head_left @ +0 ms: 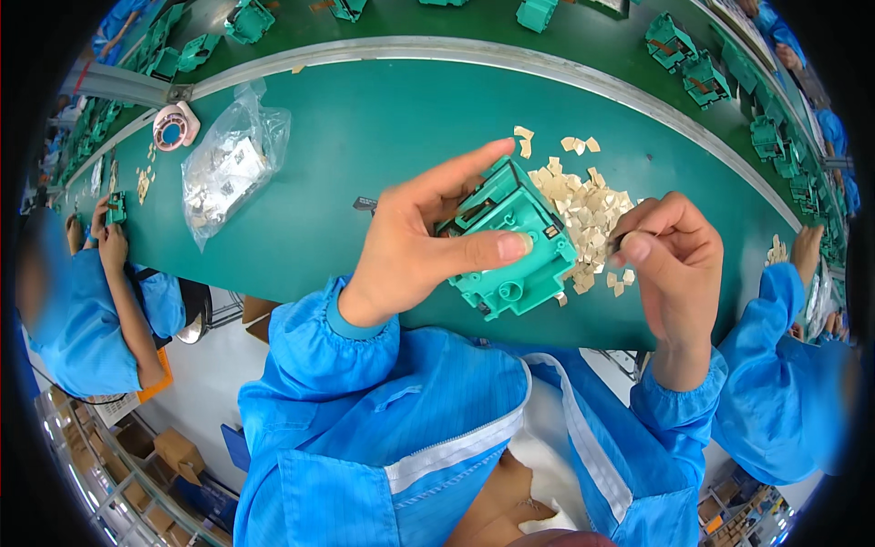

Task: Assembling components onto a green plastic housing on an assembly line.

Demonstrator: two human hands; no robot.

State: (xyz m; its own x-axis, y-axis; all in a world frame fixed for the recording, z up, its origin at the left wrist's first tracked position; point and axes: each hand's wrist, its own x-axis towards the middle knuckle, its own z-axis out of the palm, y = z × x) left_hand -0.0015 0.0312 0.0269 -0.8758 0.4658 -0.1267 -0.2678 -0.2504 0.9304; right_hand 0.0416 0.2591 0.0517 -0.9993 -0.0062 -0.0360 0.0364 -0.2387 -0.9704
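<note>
A green plastic housing (524, 239) with dark parts inside sits in my left hand (410, 239), thumb on its near face and fingers behind it. My right hand (672, 264) is to the right of the housing, apart from it, thumb and forefinger pinched around something small and dark that I cannot make out. Between and behind my hands lies a heap of small beige pieces (592, 208), with several strays (524, 139) at its far side. The housing hides part of the heap.
Left on the green table (328, 118) lie a clear plastic bag (235, 173) with white pieces inside and a pink tape roll (173, 128). Past a metal rail (437, 47), more green housings (670, 41) stand. Co-workers in blue sit at left (96, 310) and right (770, 383).
</note>
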